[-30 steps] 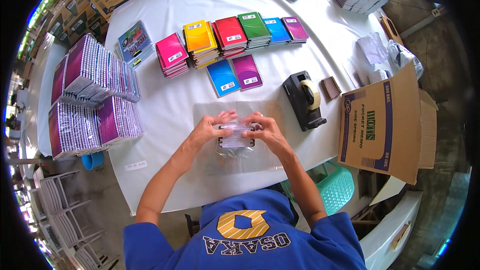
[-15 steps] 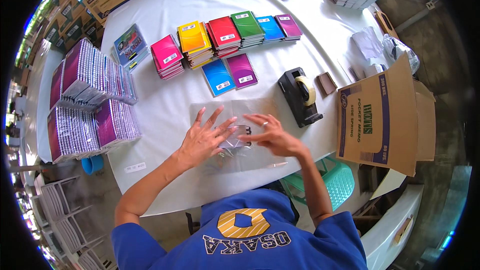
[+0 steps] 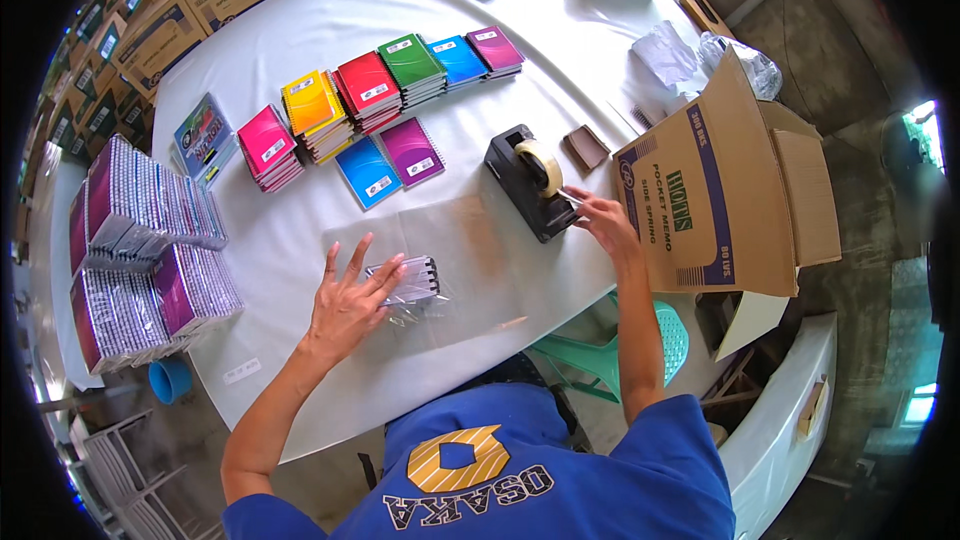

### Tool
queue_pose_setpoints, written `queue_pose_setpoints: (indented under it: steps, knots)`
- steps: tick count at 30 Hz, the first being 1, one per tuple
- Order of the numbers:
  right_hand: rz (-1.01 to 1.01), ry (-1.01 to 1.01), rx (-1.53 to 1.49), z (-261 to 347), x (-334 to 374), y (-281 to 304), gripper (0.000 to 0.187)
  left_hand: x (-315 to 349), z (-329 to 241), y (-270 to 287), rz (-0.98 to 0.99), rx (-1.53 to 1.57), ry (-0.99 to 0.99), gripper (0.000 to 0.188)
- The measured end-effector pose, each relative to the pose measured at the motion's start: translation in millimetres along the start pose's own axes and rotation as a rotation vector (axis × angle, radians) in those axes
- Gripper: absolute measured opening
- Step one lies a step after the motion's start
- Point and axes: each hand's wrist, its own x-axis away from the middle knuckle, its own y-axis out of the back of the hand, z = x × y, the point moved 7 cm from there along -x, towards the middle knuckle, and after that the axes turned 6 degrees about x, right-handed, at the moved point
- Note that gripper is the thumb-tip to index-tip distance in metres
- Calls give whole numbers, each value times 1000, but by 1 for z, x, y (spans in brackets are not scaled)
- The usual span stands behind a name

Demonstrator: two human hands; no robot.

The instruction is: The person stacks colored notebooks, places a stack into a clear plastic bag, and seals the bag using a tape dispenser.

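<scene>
A small bundle of spiral notebooks (image 3: 418,281) in clear plastic, black coils facing right, lies on a translucent sheet (image 3: 465,310) on the table. My left hand (image 3: 348,302) rests at the bundle's left side, fingers spread, fingertips touching it. To the right stands a black tape dispenser (image 3: 520,180) with a roll of tape (image 3: 540,168). My right hand (image 3: 606,224) is at the dispenser's front end, thumb and fingers pinched on the tape end (image 3: 570,197).
Coloured notebook stacks (image 3: 370,85) stand in a row beyond the sheet. Wrapped purple notebooks (image 3: 150,240) are piled at the left. An open carton (image 3: 690,200) and a small brown tray (image 3: 585,148) stand at the right. A green stool (image 3: 600,350) is beside the table's near edge.
My right hand has left the bundle and moved right to the tape dispenser. My left hand stays by the bundle. The whole view has shifted and turned somewhat.
</scene>
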Motion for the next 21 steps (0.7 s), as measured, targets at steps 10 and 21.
queue_pose_setpoints:
  steps: [10,21]
  knots:
    - [-765,236,1148,42,47,-27,15,12,8,-5,-7,10,38,77]
    - [-231,110,297,64,86,-112,36,13,7,-14,-27,3,5,72]
